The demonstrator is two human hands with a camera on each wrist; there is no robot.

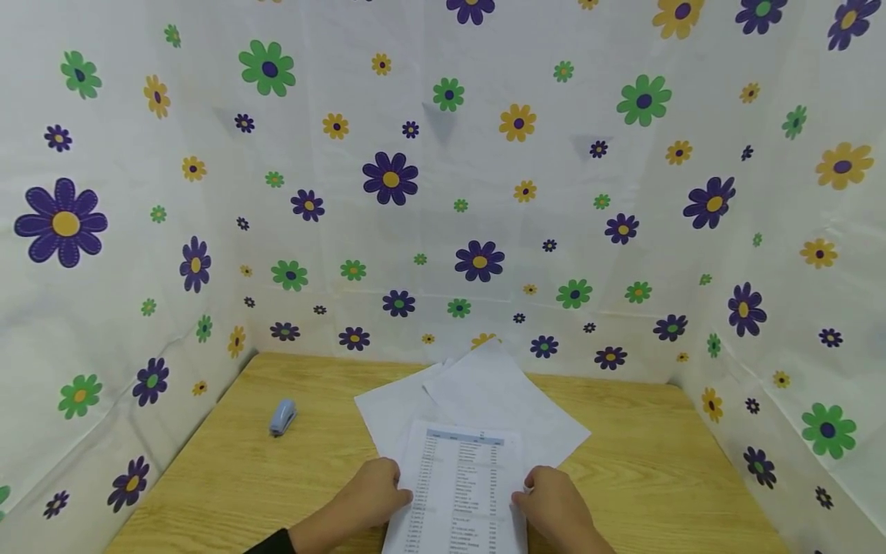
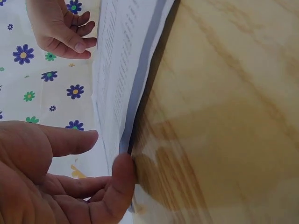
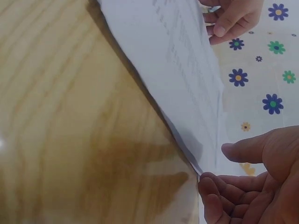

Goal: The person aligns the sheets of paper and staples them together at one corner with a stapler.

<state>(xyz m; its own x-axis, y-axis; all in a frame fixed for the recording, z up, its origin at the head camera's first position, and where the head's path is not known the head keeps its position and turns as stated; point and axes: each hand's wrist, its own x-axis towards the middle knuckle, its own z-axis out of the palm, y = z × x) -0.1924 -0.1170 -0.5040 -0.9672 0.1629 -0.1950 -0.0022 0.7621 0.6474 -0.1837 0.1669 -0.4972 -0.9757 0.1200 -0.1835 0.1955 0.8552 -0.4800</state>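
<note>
A stack of printed sheets (image 1: pixel 460 492), with columns of text under a blue header band, lies at the front middle in the head view. My left hand (image 1: pixel 370 492) is at its left edge. In the left wrist view the fingertips (image 2: pixel 122 170) touch the paper's edge while the thumb stands apart from it. My right hand (image 1: pixel 557 504) is at the opposite edge. In the right wrist view its loosely bent fingers touch the paper's edge and its thumb (image 3: pixel 236 151) is raised off the sheet. The undersides of the sheets are hidden.
Behind the stack, blank white sheets (image 1: pixel 505 388) lie overlapping at angles towards the back of the wooden table (image 1: pixel 277 477). A small light-blue stapler (image 1: pixel 282 417) stands at the left. White flower-patterned cloth (image 1: pixel 311 246) encloses the back and both sides.
</note>
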